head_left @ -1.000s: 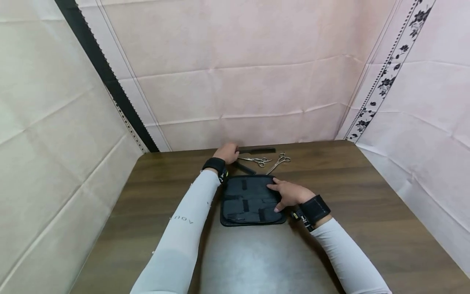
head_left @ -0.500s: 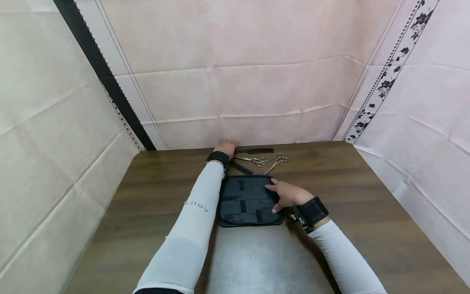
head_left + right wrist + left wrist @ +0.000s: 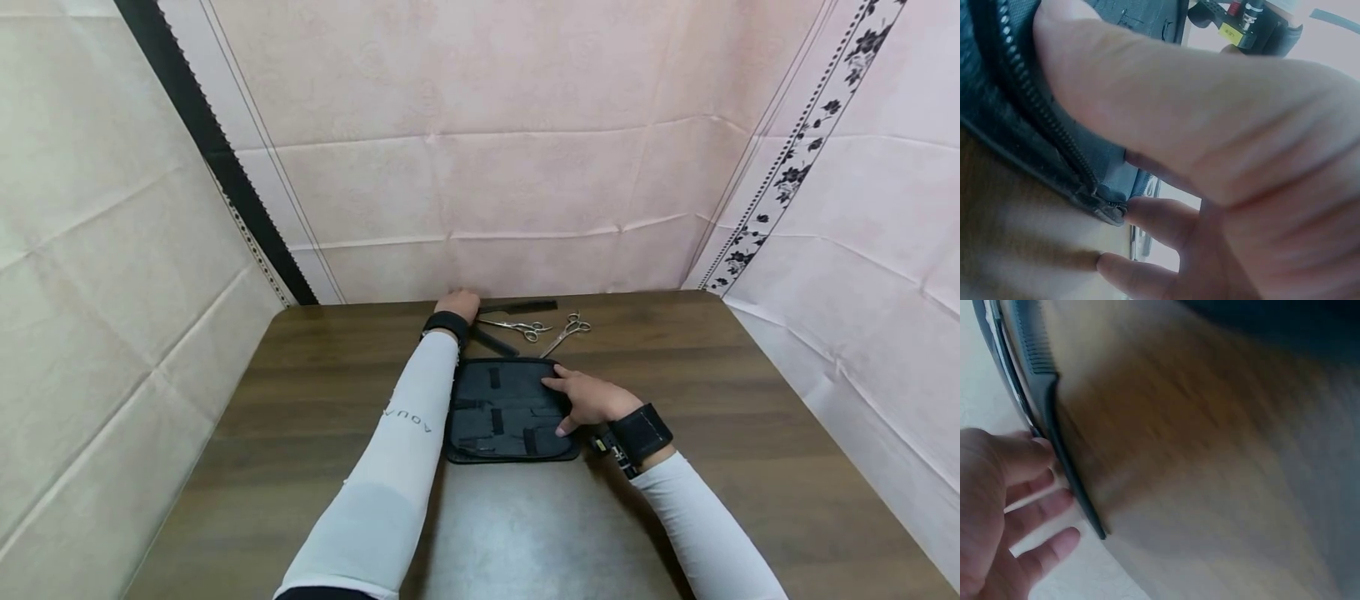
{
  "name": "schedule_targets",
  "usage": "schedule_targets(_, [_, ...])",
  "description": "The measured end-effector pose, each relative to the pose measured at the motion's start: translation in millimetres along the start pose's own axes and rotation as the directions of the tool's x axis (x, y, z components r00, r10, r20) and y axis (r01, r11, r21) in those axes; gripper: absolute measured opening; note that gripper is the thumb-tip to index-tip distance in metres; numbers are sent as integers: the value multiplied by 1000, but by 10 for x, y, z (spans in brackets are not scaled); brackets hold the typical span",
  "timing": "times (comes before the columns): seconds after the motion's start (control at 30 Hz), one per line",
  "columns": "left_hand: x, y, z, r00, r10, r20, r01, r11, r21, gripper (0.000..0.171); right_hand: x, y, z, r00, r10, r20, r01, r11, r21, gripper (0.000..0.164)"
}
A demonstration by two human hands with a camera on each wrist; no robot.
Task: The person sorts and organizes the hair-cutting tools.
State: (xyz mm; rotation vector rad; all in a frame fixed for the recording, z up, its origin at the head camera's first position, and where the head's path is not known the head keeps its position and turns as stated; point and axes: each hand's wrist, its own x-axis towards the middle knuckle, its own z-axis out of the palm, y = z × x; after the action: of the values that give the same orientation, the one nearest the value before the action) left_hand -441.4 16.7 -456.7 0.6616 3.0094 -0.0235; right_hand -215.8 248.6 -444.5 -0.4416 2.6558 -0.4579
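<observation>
My left hand (image 3: pixel 457 306) is at the table's far edge. In the left wrist view its thumb and forefinger meet on the thin end of a black comb (image 3: pixel 528 306), lying farthest back. Its other fingers lie by the handle of a black tail comb (image 3: pixel 1066 456). Two pairs of silver scissors (image 3: pixel 525 328) (image 3: pixel 568 332) lie to the right. My right hand (image 3: pixel 596 397) rests with spread fingers on the right side of a black zippered case (image 3: pixel 480 417) with elastic loops. In the right wrist view its thumb presses the case's inner face, and one finger touches the zipper corner.
The brown wooden table (image 3: pixel 712 417) has pale cloth walls (image 3: pixel 540 192) at its back and sides. The case lies nearer than the combs and scissors. My left forearm passes along the case's left side.
My left hand has moved slightly farther back and left, beside the combs. The back comb has slid very slightly left. The right hand keeps its place on the case.
</observation>
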Motion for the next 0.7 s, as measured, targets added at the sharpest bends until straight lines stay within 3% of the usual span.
schedule_targets(0.33, [46,32,36,997,1,-80,2,999,41,27,-13,27,7,1000,-7,8,7,1000,12,93])
schedule_targets(0.57, [80,65,24,999,1,-36,1,999,39,20,-5,23,12,1000,-14,2,14,1000,11,93])
schedule_targets(0.7, [109,52,36,1000,9,-23,-8,999,47,25,6,14,6,1000,-13,5,13,1000,18,93])
